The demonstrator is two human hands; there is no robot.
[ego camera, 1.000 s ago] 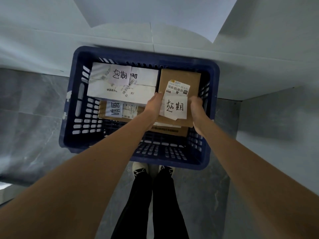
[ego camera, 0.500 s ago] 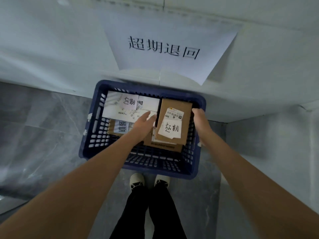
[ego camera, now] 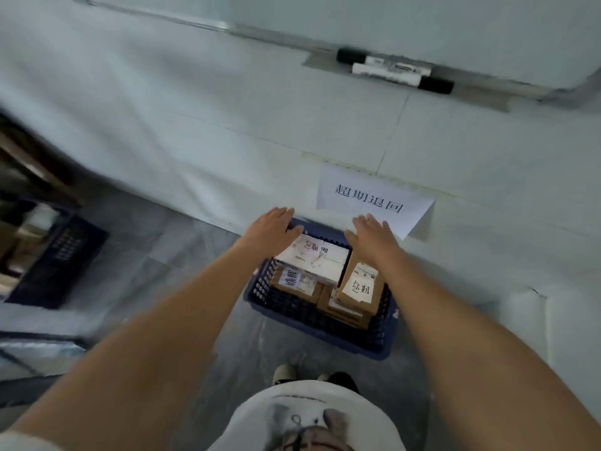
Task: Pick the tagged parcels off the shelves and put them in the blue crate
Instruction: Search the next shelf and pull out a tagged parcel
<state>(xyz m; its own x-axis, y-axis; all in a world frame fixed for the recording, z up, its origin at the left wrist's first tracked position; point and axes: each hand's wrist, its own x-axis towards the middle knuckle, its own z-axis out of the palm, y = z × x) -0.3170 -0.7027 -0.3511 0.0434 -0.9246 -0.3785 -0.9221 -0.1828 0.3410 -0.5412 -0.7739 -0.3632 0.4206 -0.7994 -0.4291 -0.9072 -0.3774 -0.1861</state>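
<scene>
Grey floor tiles (ego camera: 182, 255) and a pale wall are seen behind two outstretched arms. Both hands are held flat with fingers straight and nothing gripped: the left hand (ego camera: 271, 227) is spread over the far left corner of the blue crate (ego camera: 325, 327), the right hand (ego camera: 370, 234) over its far right side, the two well apart. Whether either palm touches the rim cannot be told.

Below the hands, the crate is seen filled with parcels. A brown cardboard parcel (ego camera: 359, 288) lies on top at the right, marked with a white handwritten tag (ego camera: 357, 289) and a printed label above it; more brown boxes are stacked beneath. A white parcel (ego camera: 320, 258) with its own tag lies at the far left, and another tagged brown parcel (ego camera: 294, 281) is placed in front of it.

Compared with a second ago, the brown parcel is no longer gripped; both hands have been lifted clear of it and opened, and the view has risen.

Further out, a paper sign (ego camera: 370, 200) is fixed to the wall just behind the crate, two markers (ego camera: 393, 71) lie on a whiteboard ledge above, and a second dark crate (ego camera: 55, 255) is seen at the left.
</scene>
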